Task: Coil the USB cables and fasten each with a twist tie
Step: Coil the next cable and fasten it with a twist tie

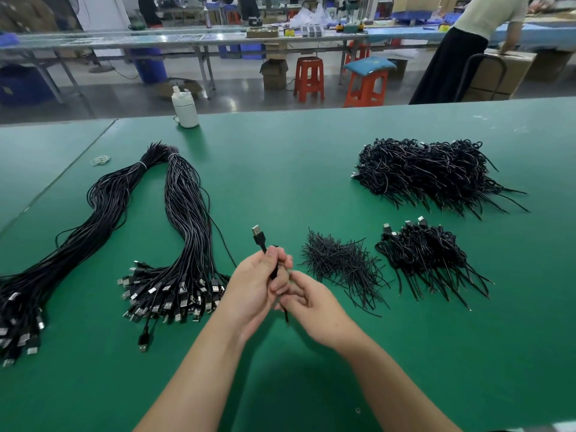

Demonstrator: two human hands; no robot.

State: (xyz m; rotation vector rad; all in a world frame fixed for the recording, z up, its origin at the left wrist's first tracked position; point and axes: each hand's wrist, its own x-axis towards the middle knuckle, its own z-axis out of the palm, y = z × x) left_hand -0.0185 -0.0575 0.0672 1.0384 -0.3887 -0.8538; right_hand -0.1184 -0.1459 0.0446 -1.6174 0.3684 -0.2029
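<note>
My left hand (255, 282) holds a coiled black USB cable (274, 269) above the green desk (280, 169), fingers curled round the bundle in a firm grip, with the USB-A plug (258, 234) sticking up and away from my thumb. My right hand (311, 304) sits just beside it, fingers bent and touching the lower part of the same cable; a short black tail (285, 316) hangs down between the two hands. Whether that tail is the cable's end or a twist tie, I cannot tell.

On the desk to my left lie two long bundles of uncoiled USB cables: the far-left bundle (62, 260) and the nearer bundle (184, 232), each bound near the top, their plugs fanned out toward me. One loose cable (145, 338) lies at the foot of the nearer bundle.

Just right of my hands is a small pile of black twist ties (339, 266). Beside that, further right, is a small heap of coiled cables (427, 260), and beyond it, a larger heap of coiled cables (430, 173).

A white bottle (185, 109) stands at the desk's far edge, and some pale rubber bands (100, 159) lie near the top of the bundles. Across the aisle stand red plastic stools (308, 77), and a person (467, 42) leans over another bench.
</note>
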